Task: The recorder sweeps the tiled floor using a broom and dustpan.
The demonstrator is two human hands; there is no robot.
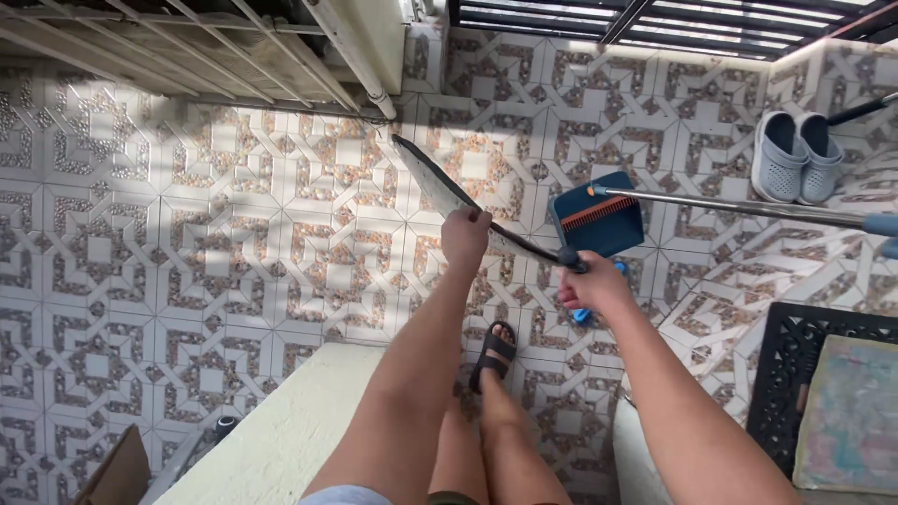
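I hold a long flat tool out over the patterned tile floor (187,243). It has a thin grey blade-like pad (426,178) and a black handle (528,245). My left hand (465,236) is shut around the tool where the pad meets the handle. At the handle's near end, by a round black knob, my right hand (591,285) grips it. The pad's far tip points up and left toward a white pipe (360,65). Below my hands is my foot in a black sandal (494,351).
A blue dustpan (603,224) with a long metal pole (748,208) lies just right of my hands. Grey clogs (795,154) sit at the far right. There is a black openwork mat (795,365) under a faded cloth (851,416), a white ledge (290,430) and a cardboard box (117,472).
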